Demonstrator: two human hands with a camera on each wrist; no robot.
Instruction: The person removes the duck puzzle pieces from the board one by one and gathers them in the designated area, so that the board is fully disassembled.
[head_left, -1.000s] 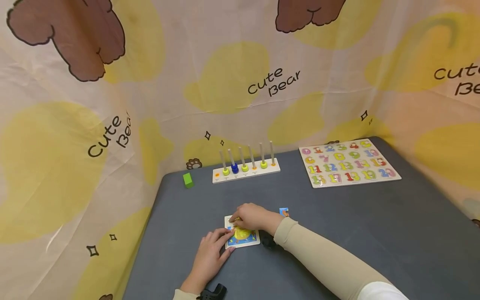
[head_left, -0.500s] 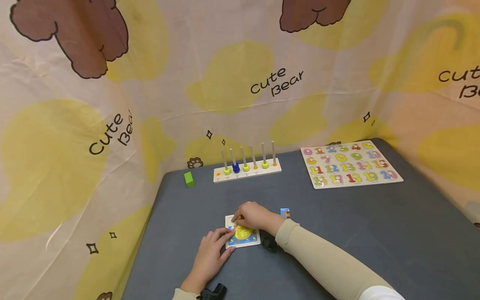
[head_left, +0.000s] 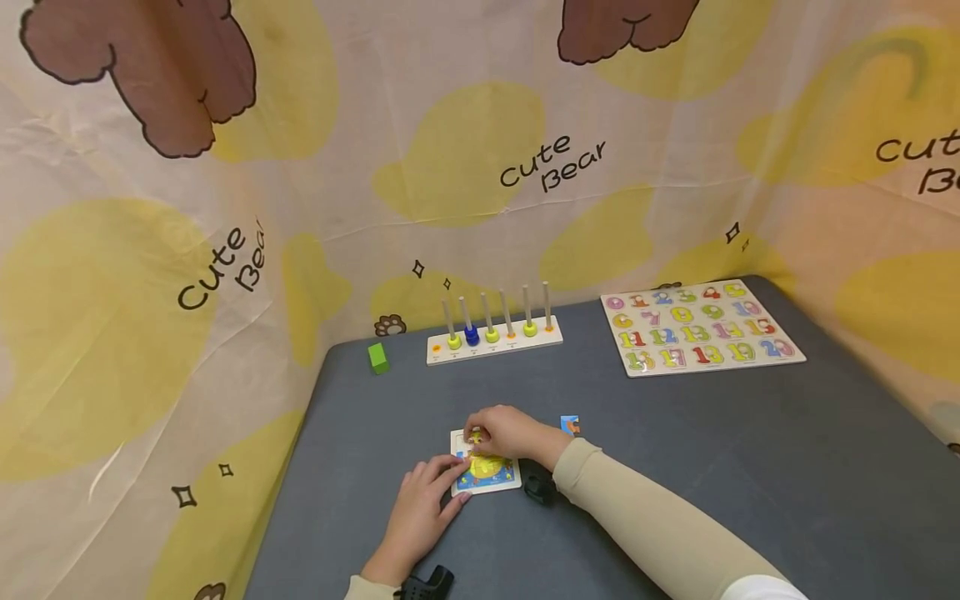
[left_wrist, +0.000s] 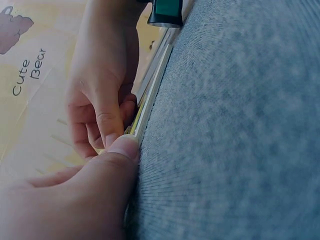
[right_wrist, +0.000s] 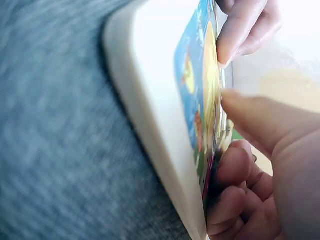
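Observation:
A small jigsaw board point(head_left: 517, 482) with a white rim and a yellow-and-blue picture lies on the dark table. My left hand point(head_left: 422, 510) rests at its left side, index fingertip on the picture and thumb point(left_wrist: 125, 145) along the near edge. Reaching over from the right, my right hand point(head_left: 512, 433) pinches a yellow puzzle piece point(head_left: 476, 437) at the upper left part of the board. In the right wrist view the thumb and curled fingers point(right_wrist: 235, 162) stand close to the picture's surface. The hand hides part of the board's far side.
A loose blue-and-orange puzzle piece point(head_left: 570, 426) lies just beyond the right wrist. Farther back stand a green block point(head_left: 378, 358) and a white peg stand point(head_left: 491, 352) with rings. At the back right lies a number puzzle board point(head_left: 626, 368). A patterned cloth point(head_left: 450, 167) hangs behind.
My right fingers have shifted slightly to the right over the board, and more of the yellow piece shows between them. The left hand and the board stay in place.

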